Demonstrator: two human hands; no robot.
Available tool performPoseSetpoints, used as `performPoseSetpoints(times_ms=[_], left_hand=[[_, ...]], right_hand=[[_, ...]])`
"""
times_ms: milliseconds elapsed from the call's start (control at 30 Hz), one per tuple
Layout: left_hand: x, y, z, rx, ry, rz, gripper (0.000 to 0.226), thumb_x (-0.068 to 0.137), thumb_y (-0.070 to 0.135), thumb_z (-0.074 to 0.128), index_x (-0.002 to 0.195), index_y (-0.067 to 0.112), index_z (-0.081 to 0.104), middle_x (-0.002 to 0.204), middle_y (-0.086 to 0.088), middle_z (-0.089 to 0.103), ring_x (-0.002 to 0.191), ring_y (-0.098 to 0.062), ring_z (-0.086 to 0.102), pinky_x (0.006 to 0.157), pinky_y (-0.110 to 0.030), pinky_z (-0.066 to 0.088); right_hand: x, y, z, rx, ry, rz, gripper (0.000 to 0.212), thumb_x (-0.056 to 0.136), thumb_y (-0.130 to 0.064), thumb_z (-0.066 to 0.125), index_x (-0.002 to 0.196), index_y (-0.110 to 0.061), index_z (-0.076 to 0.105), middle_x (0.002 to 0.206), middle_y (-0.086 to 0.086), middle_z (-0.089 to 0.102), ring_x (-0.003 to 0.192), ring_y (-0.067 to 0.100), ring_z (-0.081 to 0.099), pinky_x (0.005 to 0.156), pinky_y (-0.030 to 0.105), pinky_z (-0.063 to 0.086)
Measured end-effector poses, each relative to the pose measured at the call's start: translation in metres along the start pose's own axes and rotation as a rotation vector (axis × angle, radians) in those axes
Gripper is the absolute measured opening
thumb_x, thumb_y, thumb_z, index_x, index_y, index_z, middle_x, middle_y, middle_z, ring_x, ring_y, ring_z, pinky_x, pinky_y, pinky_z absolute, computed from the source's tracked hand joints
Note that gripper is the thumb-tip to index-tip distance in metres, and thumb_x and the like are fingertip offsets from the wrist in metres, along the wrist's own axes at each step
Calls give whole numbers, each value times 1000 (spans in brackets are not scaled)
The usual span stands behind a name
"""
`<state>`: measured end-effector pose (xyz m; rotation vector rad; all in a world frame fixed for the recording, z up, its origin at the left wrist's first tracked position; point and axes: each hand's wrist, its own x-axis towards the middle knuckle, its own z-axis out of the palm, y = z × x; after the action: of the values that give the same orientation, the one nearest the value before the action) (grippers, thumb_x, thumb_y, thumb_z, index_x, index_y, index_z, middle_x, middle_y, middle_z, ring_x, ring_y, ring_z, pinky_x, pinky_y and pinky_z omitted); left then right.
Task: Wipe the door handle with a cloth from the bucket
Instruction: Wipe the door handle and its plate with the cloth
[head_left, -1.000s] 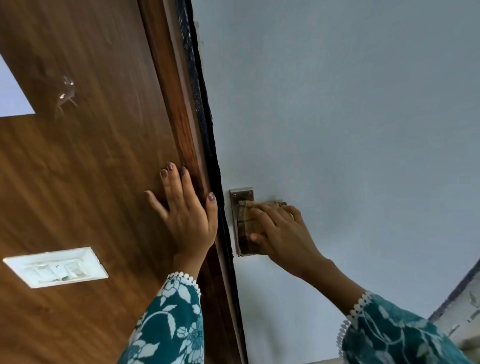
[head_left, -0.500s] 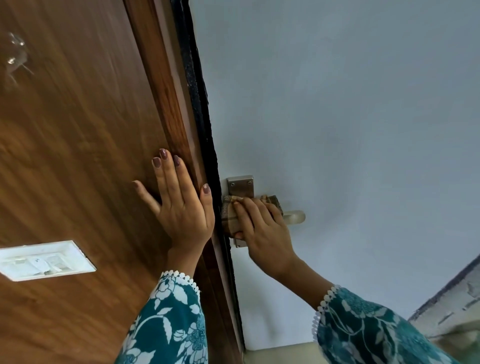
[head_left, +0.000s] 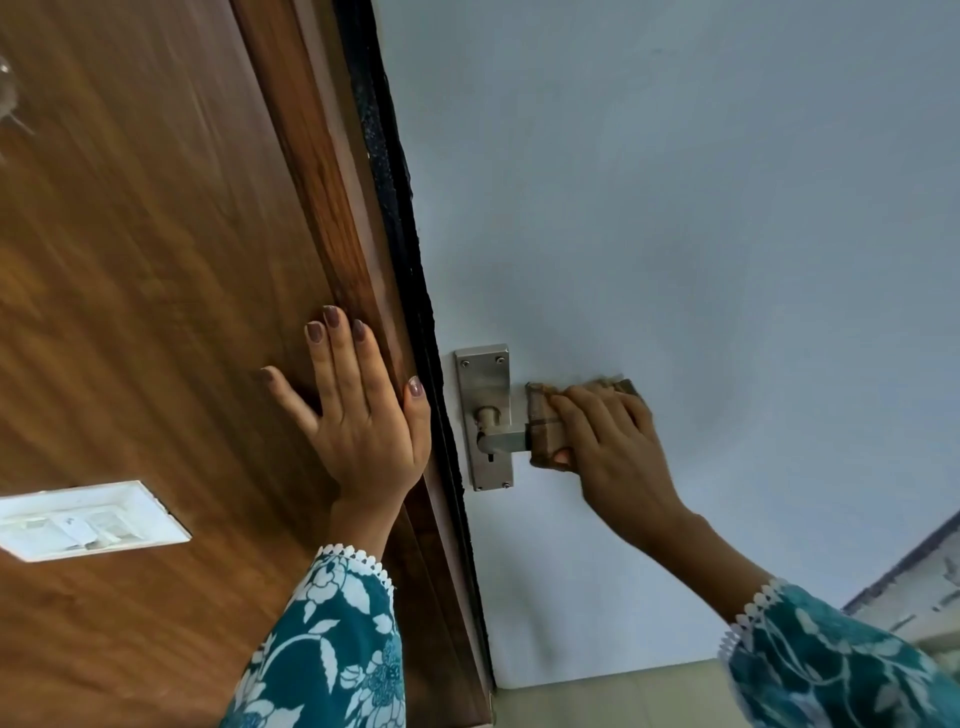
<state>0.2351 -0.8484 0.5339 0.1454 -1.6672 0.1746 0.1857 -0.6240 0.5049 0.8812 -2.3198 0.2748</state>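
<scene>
A steel door handle (head_left: 503, 440) on a tall backplate (head_left: 485, 374) is fixed to the pale blue door (head_left: 675, 208). My right hand (head_left: 613, 441) wraps a brownish cloth (head_left: 543, 431) around the outer part of the lever; the lever's end is hidden under cloth and fingers. The lever's inner stub and the backplate show bare. My left hand (head_left: 358, 415) lies flat, fingers spread, on the brown wooden frame (head_left: 322, 218) just left of the door's edge. No bucket is in view.
A white switch plate (head_left: 88, 519) sits on the wooden panel at lower left. A black strip (head_left: 400, 208) runs along the door's edge. A pale floor strip (head_left: 597, 696) shows at the bottom, and a tiled surface (head_left: 914, 603) at lower right.
My right hand has slid the cloth rightward along the lever, from the backplate to its outer part. The backplate and lever stub are now uncovered. My left hand stays pressed on the frame.
</scene>
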Motion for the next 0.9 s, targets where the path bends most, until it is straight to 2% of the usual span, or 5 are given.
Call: performPoseSetpoints(times_ms=[200, 300, 467, 667, 900], left_hand=[[1, 0, -1, 13, -27, 3, 61, 98, 29, 32, 151, 9, 11, 155, -14, 20, 148, -19, 6, 114, -56, 3], [1, 1, -1, 13, -46, -14, 57, 99, 30, 32, 148, 4, 18, 155, -14, 19, 148, -19, 5, 114, -56, 3], [2, -1, -4, 9, -59, 6, 62, 99, 30, 34, 152, 10, 9, 162, 0, -3, 148, -19, 5, 114, -55, 2], [0, -6, -10, -15, -110, 61, 65, 100, 33, 35, 152, 12, 3, 161, 3, -9, 148, -19, 2, 115, -55, -1], [-3, -15, -12, -31, -142, 93, 66, 100, 41, 34, 152, 15, 5, 161, 5, -6, 148, -17, 4, 116, -52, -1]], right_hand=[[17, -54, 1, -38, -55, -53, 44, 85, -13, 34, 122, -8, 57, 121, 10, 62, 111, 27, 58, 98, 42, 42], [19, -55, 1, -54, -70, -56, 45, 85, -14, 33, 121, -8, 58, 120, 10, 62, 110, 27, 59, 98, 42, 44], [17, -42, -2, 9, -43, -67, 43, 87, -20, 31, 119, -12, 60, 118, 6, 64, 106, 26, 60, 94, 43, 41], [17, -18, -2, 23, -56, -62, 41, 74, -23, 54, 114, -20, 61, 113, 1, 66, 102, 26, 60, 96, 43, 35], [7, 13, -2, 61, -95, 20, 57, 67, -27, 78, 120, -22, 59, 112, 2, 65, 98, 26, 62, 86, 42, 44]])
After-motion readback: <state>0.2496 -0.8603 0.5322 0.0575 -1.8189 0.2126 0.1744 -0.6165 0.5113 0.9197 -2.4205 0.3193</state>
